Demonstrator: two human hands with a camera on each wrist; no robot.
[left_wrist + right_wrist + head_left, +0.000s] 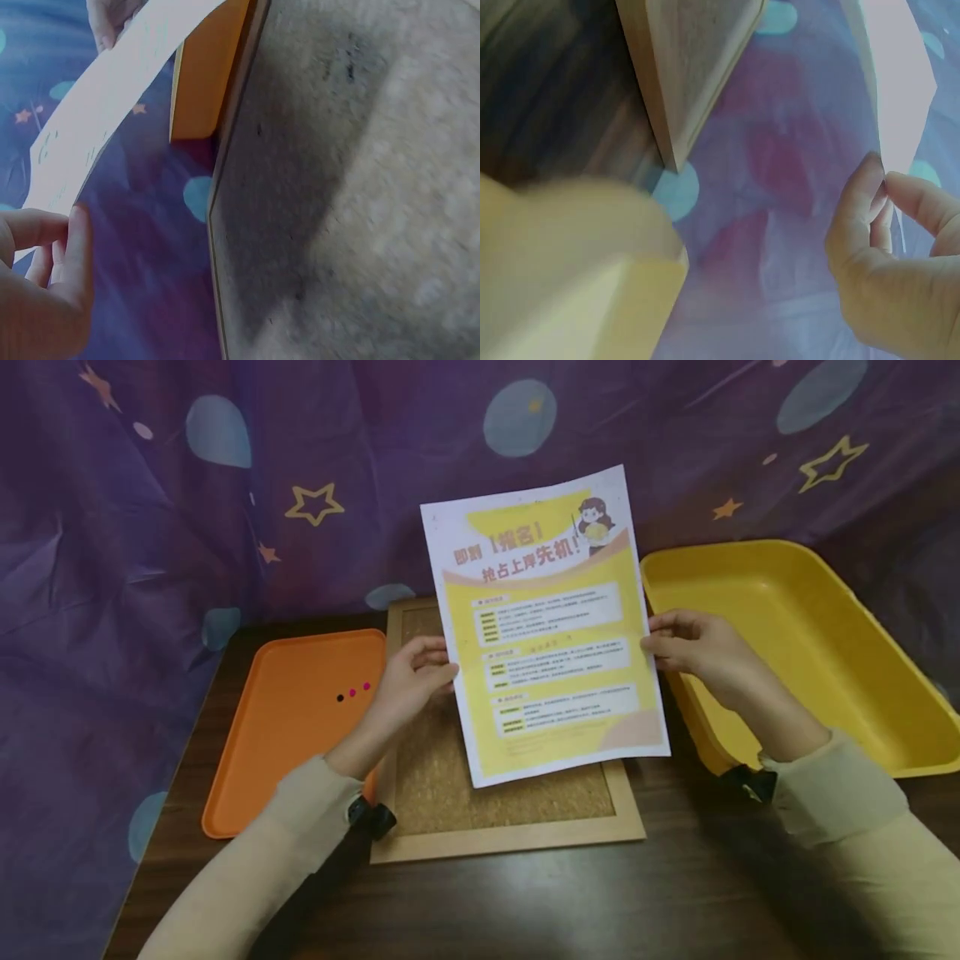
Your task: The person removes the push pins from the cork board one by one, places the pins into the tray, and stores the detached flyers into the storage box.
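A printed yellow-and-white flyer (555,643) is held up over a wood-framed cork board (502,806), tilted a little. My left hand (412,681) pinches its left edge between thumb and fingers. On the opposite edge, my right hand (705,652) pinches the paper at about the same height. In the left wrist view the sheet (105,97) bends slightly above the cork surface (375,210). Thumb and fingertips of the right hand (892,255) meet on the paper's edge in the right wrist view. The flyer hides the upper middle of the board.
To the left lies an orange tray (292,752) with a black pushpin (340,698) and two pink pushpins (352,692). A deep yellow bin (795,585) stands at the right, close to the right forearm. Behind the dark wooden table (525,910) hangs a purple patterned cloth (420,435).
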